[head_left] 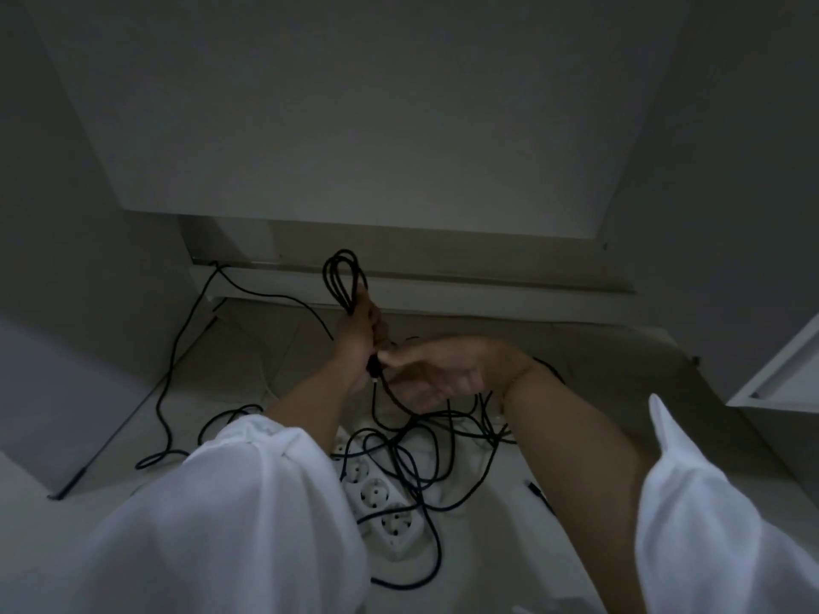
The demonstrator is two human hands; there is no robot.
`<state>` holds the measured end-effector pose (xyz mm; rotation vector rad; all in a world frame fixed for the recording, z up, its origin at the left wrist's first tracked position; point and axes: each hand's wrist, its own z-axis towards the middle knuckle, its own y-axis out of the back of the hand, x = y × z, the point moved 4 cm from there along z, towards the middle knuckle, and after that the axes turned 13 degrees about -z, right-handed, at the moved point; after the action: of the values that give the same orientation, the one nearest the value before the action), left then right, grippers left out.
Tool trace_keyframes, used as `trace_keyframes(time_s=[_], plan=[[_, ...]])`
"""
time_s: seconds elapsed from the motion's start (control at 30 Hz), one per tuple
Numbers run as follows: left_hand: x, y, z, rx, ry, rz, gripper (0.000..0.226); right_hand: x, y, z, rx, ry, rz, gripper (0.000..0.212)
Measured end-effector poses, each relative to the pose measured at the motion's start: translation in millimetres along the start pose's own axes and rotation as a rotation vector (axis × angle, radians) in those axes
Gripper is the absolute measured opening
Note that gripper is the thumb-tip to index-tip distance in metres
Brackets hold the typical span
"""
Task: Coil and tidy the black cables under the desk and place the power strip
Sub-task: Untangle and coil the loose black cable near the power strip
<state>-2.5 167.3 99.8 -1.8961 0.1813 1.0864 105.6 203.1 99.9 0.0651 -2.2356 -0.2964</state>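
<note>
My left hand (360, 334) grips a small coil of black cable (343, 277) whose loops stick up above the fist. Close beside it, my right hand (436, 374) pinches the same cable near a plug end, just below the left fist. More black cable (412, 458) lies in a loose tangle on the floor under both hands. A white power strip (381, 502) with several round sockets lies on the floor beneath the tangle, partly hidden by my left sleeve.
The desk's white underside (354, 104) fills the upper view. A white side panel (66, 347) stands at the left and a drawer unit (780, 374) at the right. Another black cable (177, 347) runs from the back wall down the left floor. A small black plug (534, 487) lies at right.
</note>
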Motion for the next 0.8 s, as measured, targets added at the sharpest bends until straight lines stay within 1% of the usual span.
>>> trace_keyframes(time_s=[0.07, 0.1, 0.17, 0.23, 0.3, 0.37, 0.43, 0.5, 0.57, 0.63, 0.67, 0.73, 0.8], plan=[[-3.1, 4.8, -0.2, -0.022, 0.011, 0.046, 0.051, 1.0, -2.5, -2.8, 0.057, -0.012, -0.027, 0.019], [-3.9, 8.3, -0.3, -0.024, 0.025, 0.093, 0.052, 2.6, -3.1, -3.6, 0.072, -0.018, -0.046, 0.011], [-4.4, 15.1, -1.4, -0.022, 0.050, 0.235, 0.053, 5.4, -0.6, -2.9, 0.029, -0.033, -0.149, 0.014], [-2.3, 21.0, -1.6, 0.003, 0.056, 0.433, 0.052, 11.4, 6.3, -2.8, -0.113, -0.017, -0.220, 0.021], [1.4, 22.7, -3.1, 0.040, 0.047, 0.615, 0.049, 19.7, 12.9, -2.8, -0.255, 0.066, -0.159, 0.030], [4.6, 24.5, -4.2, 0.064, 0.028, 0.730, 0.047, 27.6, 15.2, -5.4, -0.330, 0.148, -0.123, 0.033], [4.3, 25.4, -4.2, 0.089, 0.001, 0.858, 0.045, 32.2, 15.7, -7.5, -0.367, 0.187, -0.142, 0.027], [3.6, 27.8, -3.5, 0.125, 0.019, 0.969, 0.043, 34.3, 17.9, -12.1, -0.414, 0.164, -0.210, 0.019], [4.0, 39.3, -1.2, 0.152, 0.050, 1.168, 0.041, 34.6, 24.8, -17.8, -0.469, 0.128, -0.336, 0.017], [1.4, 58.6, -2.1, 0.134, 0.077, 1.345, 0.038, 33.6, 37.5, -25.6, -0.565, 0.140, -0.353, 0.014], [0.2, 68.3, -3.6, 0.141, 0.104, 1.385, 0.038, 32.8, 44.7, -30.9, -0.624, 0.168, -0.307, 0.012], [-2.6, 85.0, -8.5, 0.143, 0.160, 1.361, 0.038, 28.1, 58.1, -40.0, -0.710, 0.249, -0.159, 0.010], [-6.1, 92.1, -10.0, 0.123, 0.187, 1.289, 0.046, 21.5, 63.9, -45.1, -0.722, 0.297, -0.043, 0.011]])
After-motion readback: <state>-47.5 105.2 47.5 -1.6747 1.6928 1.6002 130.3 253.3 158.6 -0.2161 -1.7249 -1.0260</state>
